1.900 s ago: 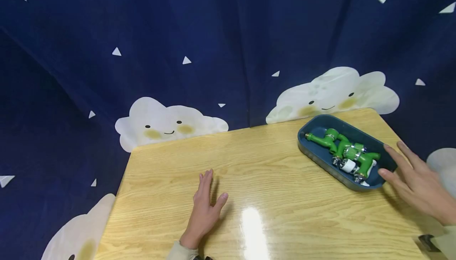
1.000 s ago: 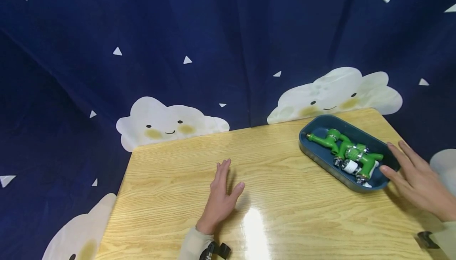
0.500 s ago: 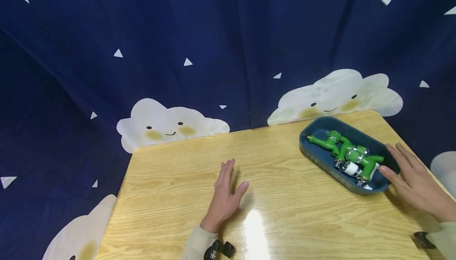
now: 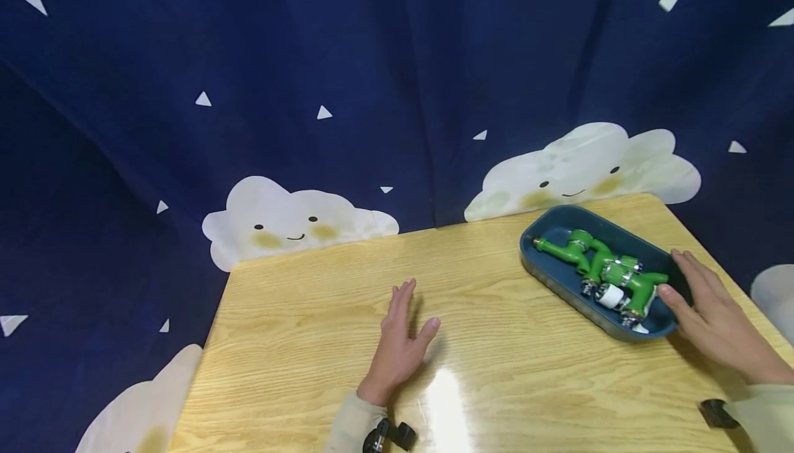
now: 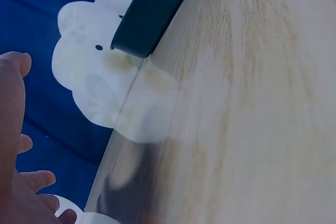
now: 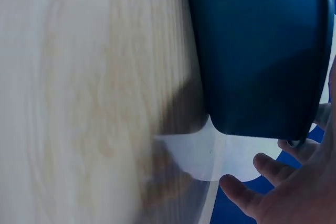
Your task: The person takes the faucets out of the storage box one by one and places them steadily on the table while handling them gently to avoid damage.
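A dark blue oblong bin [image 4: 561, 292] stands at the right of the wooden table. Inside it lie several green plastic taps [image 4: 639, 294] with metal fittings, and a white ribbed knob [image 4: 611, 295] shows among them. My right hand [image 4: 713, 315] is at the bin's right end, fingers extended and thumb overlapping the rim in the head view. In the right wrist view its spread fingers [image 6: 273, 169] are close by the bin's end wall. My left hand [image 4: 397, 349] holds nothing over the middle of the table, fingers straight and thumb apart, its shadow beside it.
The wooden table [image 4: 298, 329] reaches back to a dark blue curtain [image 4: 347, 39] printed with white clouds and triangles. Each wrist wears a black strap with a small device [image 4: 387, 434]. A bright glare patch [image 4: 448, 405] lies on the tabletop.
My left hand has moved right and slightly forward over the table. My right hand has stayed by the bin's right end, shifting slightly. Bin and taps lie as before.
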Motion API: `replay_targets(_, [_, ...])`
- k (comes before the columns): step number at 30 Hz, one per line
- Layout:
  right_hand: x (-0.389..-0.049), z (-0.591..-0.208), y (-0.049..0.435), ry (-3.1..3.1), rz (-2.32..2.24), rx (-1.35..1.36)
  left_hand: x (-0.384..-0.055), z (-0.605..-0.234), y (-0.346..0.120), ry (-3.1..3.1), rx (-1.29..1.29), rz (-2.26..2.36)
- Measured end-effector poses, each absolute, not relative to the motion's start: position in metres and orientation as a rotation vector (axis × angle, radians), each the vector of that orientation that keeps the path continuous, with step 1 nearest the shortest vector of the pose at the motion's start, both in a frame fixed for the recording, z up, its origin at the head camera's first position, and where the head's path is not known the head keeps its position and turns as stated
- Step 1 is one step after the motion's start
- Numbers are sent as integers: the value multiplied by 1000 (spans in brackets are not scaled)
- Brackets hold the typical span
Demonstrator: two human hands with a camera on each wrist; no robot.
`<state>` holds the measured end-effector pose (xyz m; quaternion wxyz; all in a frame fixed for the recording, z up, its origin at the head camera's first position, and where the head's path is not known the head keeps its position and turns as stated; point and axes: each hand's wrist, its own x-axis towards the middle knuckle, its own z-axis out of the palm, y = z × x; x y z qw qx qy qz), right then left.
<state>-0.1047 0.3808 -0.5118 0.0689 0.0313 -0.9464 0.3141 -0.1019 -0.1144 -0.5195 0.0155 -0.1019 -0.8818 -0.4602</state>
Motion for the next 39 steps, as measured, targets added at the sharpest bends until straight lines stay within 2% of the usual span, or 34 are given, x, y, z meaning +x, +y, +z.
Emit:
replay_targets(16, [-111,-515,375,-2894,986,-239,-108,-527,-107,-2746,-303,-1467])
replay_targets(39, [-114,-518,377,-2878,1227,-345,-127,-526,-90,-2775,-365,-1439])
